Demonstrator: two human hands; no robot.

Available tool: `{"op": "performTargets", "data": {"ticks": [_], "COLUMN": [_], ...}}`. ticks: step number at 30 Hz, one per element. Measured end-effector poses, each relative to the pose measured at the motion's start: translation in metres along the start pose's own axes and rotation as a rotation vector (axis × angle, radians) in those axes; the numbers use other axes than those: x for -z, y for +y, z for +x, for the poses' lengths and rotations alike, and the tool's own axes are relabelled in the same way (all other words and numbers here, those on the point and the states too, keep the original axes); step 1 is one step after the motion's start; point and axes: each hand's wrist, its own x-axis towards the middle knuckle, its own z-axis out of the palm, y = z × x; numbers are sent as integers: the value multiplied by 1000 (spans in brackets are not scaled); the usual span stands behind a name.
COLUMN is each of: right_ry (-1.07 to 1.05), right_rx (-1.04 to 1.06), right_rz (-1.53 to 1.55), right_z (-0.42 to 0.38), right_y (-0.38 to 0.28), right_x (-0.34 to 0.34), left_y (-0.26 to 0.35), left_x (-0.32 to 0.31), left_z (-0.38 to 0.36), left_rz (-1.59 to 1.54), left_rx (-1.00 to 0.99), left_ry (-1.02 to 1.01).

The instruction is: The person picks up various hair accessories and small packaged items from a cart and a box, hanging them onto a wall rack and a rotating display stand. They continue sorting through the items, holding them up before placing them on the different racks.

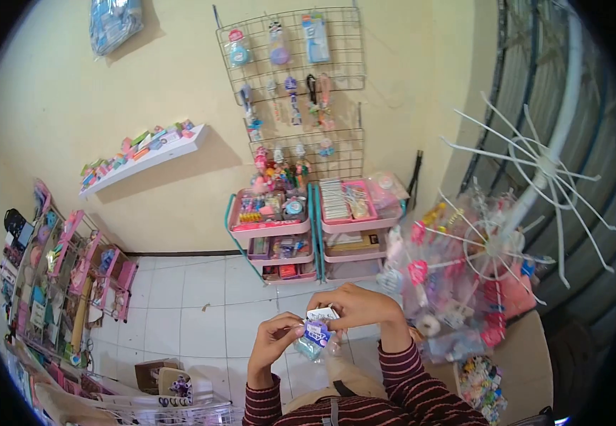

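Observation:
A small clear packet [311,346] with a purple and blue label and pale teal contents is held in front of my body. My left hand [274,341] pinches the packet's left side near its top. On the other side, my right hand [359,307] has its fingers closed at the packet's upper right, by a small white card [323,313] with dark print. The card overlaps the top of the packet. My right fingertips are partly hidden behind the card and packet.
Two pink-tiered carts [272,228] stand by the wall under a wire grid [293,50] with hanging goods. A white spoked rack [548,167] and bagged items [450,284] are at right. Pink shelves [73,284] stand left; an open box [482,387] of small items is lower right.

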Motion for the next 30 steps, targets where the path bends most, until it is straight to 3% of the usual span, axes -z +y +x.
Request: {"op": "performTargets", "data": {"ticks": [4, 12, 16, 18, 19, 20, 22, 30], "right_ry": [61, 250, 391, 597, 618, 609, 824, 1117], "right_rx": [67, 97, 231, 272, 222, 212, 168, 173], "right_rz": [-2, 174, 66, 83, 286, 272, 493, 556], "right_z": [43, 98, 126, 139, 144, 149, 159, 222], "right_y": [37, 74, 101, 109, 110, 108, 106, 137], "right_x": [25, 102, 127, 136, 141, 147, 160, 218], "left_y": [-17, -33, -46, -58, -62, -65, -71, -91], "left_x": [30, 78, 96, 109, 114, 119, 130, 171], "left_z": [39, 163, 194, 200, 202, 207, 222, 294], "left_rz": [24, -22, -105, -27, -44, -46, -63, -165], "left_rx": [-8, -208, -229, -246, -244, -217, -193, -86], "left_ry": [120, 298, 382, 385, 394, 433, 476, 537]}}
